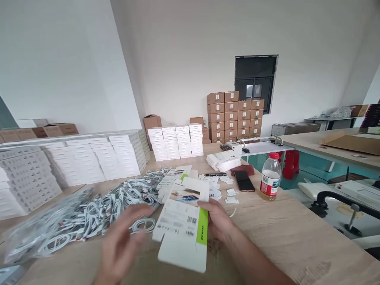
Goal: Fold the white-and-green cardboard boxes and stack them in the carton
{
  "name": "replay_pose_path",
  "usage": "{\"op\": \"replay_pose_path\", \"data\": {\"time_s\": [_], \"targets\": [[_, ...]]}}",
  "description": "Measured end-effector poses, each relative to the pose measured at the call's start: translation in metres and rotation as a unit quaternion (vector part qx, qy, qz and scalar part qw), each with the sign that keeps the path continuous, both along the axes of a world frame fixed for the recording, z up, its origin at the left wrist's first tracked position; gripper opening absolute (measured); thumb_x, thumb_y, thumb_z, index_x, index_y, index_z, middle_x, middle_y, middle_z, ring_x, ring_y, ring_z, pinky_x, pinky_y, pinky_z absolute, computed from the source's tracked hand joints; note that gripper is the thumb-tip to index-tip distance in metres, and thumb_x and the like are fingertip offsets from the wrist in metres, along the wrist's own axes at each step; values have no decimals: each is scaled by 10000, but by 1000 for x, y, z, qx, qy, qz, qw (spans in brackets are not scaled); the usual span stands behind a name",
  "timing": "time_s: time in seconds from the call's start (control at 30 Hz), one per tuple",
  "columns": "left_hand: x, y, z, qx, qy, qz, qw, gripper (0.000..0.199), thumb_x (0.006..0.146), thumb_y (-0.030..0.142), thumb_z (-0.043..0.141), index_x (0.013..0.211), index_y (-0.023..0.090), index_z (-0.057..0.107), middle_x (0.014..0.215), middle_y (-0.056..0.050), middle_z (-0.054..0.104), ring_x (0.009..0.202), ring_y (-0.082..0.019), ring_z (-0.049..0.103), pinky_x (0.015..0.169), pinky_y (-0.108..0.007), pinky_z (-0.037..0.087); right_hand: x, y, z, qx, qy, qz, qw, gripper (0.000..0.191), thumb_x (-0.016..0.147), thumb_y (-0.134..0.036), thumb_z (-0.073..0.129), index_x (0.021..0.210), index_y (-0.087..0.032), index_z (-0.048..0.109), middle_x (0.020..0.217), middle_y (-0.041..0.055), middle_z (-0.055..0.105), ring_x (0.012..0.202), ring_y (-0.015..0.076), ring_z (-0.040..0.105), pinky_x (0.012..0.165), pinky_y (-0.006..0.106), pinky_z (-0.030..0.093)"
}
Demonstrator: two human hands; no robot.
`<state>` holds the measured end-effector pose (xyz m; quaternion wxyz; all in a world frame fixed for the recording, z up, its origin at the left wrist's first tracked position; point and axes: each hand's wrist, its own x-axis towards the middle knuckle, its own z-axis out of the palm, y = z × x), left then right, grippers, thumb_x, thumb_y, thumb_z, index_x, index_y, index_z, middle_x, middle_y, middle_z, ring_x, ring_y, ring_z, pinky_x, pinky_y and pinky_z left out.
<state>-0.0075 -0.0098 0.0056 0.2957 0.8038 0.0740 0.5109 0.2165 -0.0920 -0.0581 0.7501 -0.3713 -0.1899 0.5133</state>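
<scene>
A flat, unfolded white-and-green cardboard box is in my right hand, whose thumb lies over its printed face near the right edge. My left hand, blurred by motion, is left of the box with its thumb and fingers apart and nothing in them. Near it is a coiled white cable, at the edge of a heap of coiled cables. More flat box blanks lie behind the held one, beside the cables.
A plastic bag of cables lies at left, before stacked white boxes. Right of centre are paper scraps, a black marker, a phone and a red-capped bottle. Brown cartons stand at the back.
</scene>
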Motion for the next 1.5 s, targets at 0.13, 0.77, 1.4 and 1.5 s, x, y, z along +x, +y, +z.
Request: {"op": "replay_pose_path", "data": {"time_s": [0.13, 0.77, 1.4, 1.5], "targets": [[-13, 28, 3, -508, 43, -149, 847, 580, 820, 614, 568, 1224, 206, 655, 1042, -121, 725, 869, -304, 675, 696, -396, 556, -34, -17, 6, 27, -70, 174, 982, 493, 647, -322, 817, 1096, -162, 692, 949, 88, 771, 852, 239, 715, 742, 339, 536], [9, 14, -38, -499, 365, -147, 772, 563, 656, 224, 695, 1213, 203, 622, 749, 6, 718, 638, -184, 641, 544, -232, 423, -18, -28, -8, -120, -630, 105, 760, 72, 747, -235, 660, 700, -199, 619, 599, -63, 509, 550, 84, 405, 489, 224, 276], [-4, 27, -42, -487, 341, -222, 773, 528, 658, 325, 792, 1162, 222, 674, 933, -33, 783, 874, -278, 723, 768, -348, 547, -17, -27, -15, -173, -165, 318, 917, 382, 603, -436, 831, 832, -156, 707, 513, -68, 589, 389, 59, 487, 379, 167, 331], [-2, 22, -39, -479, 351, -229, 771, 492, 646, 327, 798, 1116, 226, 695, 928, -27, 780, 849, -271, 724, 732, -332, 553, -18, -28, -9, -142, -217, 353, 899, 366, 579, -396, 838, 818, -142, 726, 599, -43, 647, 456, 55, 518, 440, 169, 349]]}}
